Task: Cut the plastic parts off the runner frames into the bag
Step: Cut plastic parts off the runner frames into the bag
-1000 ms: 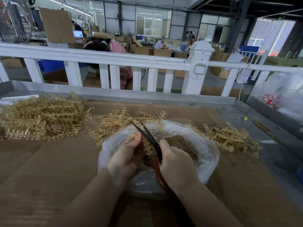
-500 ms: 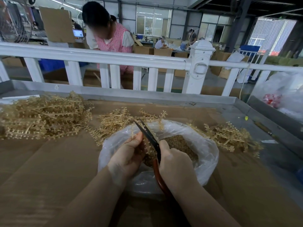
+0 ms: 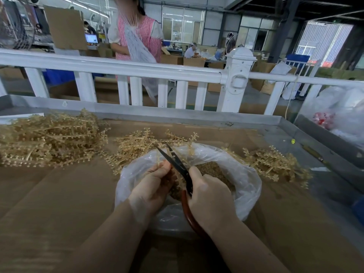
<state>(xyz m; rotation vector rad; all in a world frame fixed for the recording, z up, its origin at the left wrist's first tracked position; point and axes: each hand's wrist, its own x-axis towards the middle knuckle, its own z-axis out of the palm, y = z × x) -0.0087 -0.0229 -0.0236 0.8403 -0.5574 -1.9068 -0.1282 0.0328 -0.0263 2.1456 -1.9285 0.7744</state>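
At centre frame the left hand has its fingers curled round a tan runner frame, held upright over the mouth of a clear plastic bag. The right hand is clenched round the red-brown handle of a pair of scissors; the dark blades stand slightly apart and point toward the upper left, crossing the frame just above the left thumb. The bag sits on the brown cardboard-covered table and holds a heap of cut tan parts, partly hidden behind the right hand.

Surroundings: a large pile of runner frames lies at the left of the frame; a smaller pile lies just behind the bag, touching its far rim; a third pile lies to the bag's right. A grey metal rim bounds the table's far edge, and a white railing runs behind it across the full width. Beyond the railing a person in a pink checked apron stands at upper centre, carrying a pale bundle. A second clear bag with something red inside rests at the right edge. Cardboard boxes and seated workers occupy the background.
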